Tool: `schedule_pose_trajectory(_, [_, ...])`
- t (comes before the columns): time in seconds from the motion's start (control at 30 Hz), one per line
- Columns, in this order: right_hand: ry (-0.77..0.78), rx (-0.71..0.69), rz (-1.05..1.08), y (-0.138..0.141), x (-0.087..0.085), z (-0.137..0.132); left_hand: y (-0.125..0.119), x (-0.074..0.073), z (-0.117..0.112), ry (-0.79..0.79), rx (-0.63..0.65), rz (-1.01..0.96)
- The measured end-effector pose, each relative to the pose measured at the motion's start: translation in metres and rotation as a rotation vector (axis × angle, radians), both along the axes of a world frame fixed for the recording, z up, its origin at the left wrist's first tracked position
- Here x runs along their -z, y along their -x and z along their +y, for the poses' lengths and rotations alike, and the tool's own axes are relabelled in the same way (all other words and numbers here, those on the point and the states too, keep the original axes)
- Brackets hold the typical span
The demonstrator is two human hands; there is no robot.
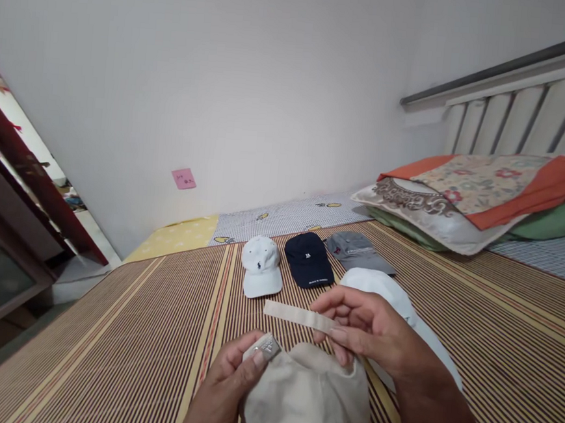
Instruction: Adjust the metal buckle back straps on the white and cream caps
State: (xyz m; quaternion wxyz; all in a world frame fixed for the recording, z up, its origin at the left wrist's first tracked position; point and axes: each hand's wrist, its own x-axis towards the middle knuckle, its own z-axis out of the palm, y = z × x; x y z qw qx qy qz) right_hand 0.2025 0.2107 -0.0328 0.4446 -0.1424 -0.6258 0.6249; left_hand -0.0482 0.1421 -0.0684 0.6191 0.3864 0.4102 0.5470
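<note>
A beige cap [307,396] lies in front of me on the striped mat [131,330]. My left hand [227,383] pinches the cap's metal buckle [264,348] between thumb and fingers. My right hand [365,332] is closed on the cap's beige adjuster strap [294,315], which sticks out to the left, free of the buckle. Farther back lie a white cap [261,266], a navy cap [309,259] and a grey cap [358,250] in a row. Another white cap [393,295] lies partly hidden behind my right hand.
Pillows and folded bedding [474,194] are piled at the right by a headboard [520,106]. A white wall with a pink note [184,178] stands behind. A dark wooden cabinet [13,216] is at the left, past the bed's edge.
</note>
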Motion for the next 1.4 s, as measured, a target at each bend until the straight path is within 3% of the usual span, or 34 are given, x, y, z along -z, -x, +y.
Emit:
schedule_pose_trajectory(0.3, [0.066, 0.167, 0.013, 0.009, 0.001, 0.0, -0.003, -0.008, 0.001, -0.021, 0.05, -0.068])
schedule_pose_trajectory(0.5, [0.059, 0.123, -0.029, 0.021, 0.002, 0.0, 0.001, -0.009, 0.001, -0.006, 0.082, -0.305])
schedule_pose_trajectory(0.83, [0.074, 0.038, -0.094, 0.026, 0.0, -0.009, -0.002, -0.015, -0.001, -0.008, 0.034, -0.243])
schedule_pose_trajectory(1.17, [0.028, 0.064, -0.187, 0.028, -0.001, -0.01, 0.01, 0.007, 0.009, -0.063, 0.052, -0.143])
schedule_pose_trajectory(1.4, [0.0, 0.064, -0.212, 0.029, -0.007, -0.012, 0.005, -0.002, 0.006, -0.056, 0.031, -0.168])
